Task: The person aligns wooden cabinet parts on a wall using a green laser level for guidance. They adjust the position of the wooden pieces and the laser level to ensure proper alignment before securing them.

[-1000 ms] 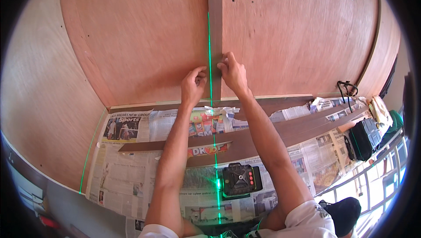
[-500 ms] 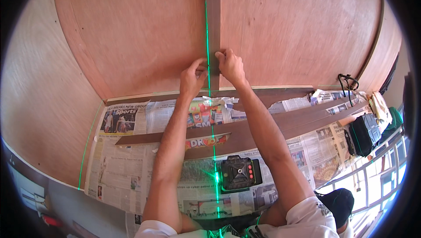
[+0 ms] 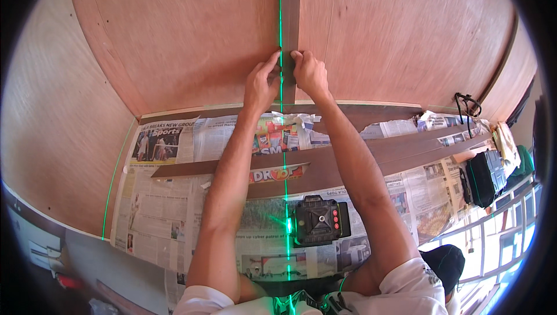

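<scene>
— Pinching with both hands, we hold the lower end of the dark strip (image 3: 289, 7): left hand (image 3: 262, 86) on its left edge, right hand (image 3: 308, 74) on its right, fingertips closed on it.

— Which way does it run from our grip?

— Straight up the plywood wall (image 3: 185, 31). Nearer us sits the laser level (image 3: 318, 220); its green line (image 3: 280, 19) lies along the strip's left edge. Both hands are equally near.

Both hands (image 3: 287, 80) pinch dark strip (image 3: 289, 7) w/ green laser line (image 3: 280, 19).
</scene>
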Demonstrator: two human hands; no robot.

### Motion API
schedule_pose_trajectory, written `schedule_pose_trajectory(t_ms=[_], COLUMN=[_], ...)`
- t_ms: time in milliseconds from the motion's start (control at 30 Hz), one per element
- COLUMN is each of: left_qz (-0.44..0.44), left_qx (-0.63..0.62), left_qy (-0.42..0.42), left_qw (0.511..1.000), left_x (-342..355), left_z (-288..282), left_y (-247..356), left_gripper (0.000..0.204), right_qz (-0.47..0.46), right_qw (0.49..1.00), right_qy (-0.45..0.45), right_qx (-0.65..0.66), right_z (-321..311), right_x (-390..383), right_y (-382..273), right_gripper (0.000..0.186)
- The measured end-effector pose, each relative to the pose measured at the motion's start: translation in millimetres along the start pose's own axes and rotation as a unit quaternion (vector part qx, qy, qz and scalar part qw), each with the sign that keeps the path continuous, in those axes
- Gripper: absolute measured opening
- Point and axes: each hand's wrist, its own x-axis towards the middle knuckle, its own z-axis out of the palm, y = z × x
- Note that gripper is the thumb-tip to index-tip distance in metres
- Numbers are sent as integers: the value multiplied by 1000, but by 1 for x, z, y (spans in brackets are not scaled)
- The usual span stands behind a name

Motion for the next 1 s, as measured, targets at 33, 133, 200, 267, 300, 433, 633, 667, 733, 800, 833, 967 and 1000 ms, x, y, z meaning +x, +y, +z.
schedule_pose_trajectory(t_ms=[33,133,200,267,300,433,633,667,733,800,833,967,1000], left_qz=[5,-4,-46,-12,5,10,42,41,37,34,7,-36,-31], left_qx=[7,70,158,202,223,248,270,275,281,280,289,272,253], left_qy=[6,-11,-70,-101,-117,-85,-36,-36,-37,-31,-63,-158,-177], left_qw=[1000,997,984,974,968,965,961,960,958,959,955,949,951], left_x=[-2,-10,-25,-36,-42,-56,-61,-63,-67,-64,-63,-59,-61], left_z=[2,3,-2,-7,-6,9,23,24,25,25,24,9,4], left_y=[0,-11,-25,-40,-46,-58,-58,-58,-57,-53,-51,-40,-37], left_gripper=[66,53,41,32,28,19,11,11,11,11,11,28,34], right_qz=[10,29,39,42,44,41,0,-1,2,4,11,35,44], right_qw=[1000,999,999,999,999,999,999,999,999,999,1000,999,999], right_qy=[-7,-20,-20,-26,-30,-18,23,21,14,10,-2,-15,-11], right_qx=[-4,-5,0,0,0,-19,-47,-49,-47,-41,-29,-16,-22], right_z=[0,-3,-3,-4,-4,-2,-2,-2,1,-2,-3,-4,-4], right_x=[1,1,-1,-1,-1,-1,-5,-6,-8,-4,-4,-2,-3], right_y=[2,-2,-6,-10,-10,-9,-12,-10,-8,-9,-9,-13,-12], right_gripper=[45,46,47,47,47,47,50,50,50,49,49,49,48])
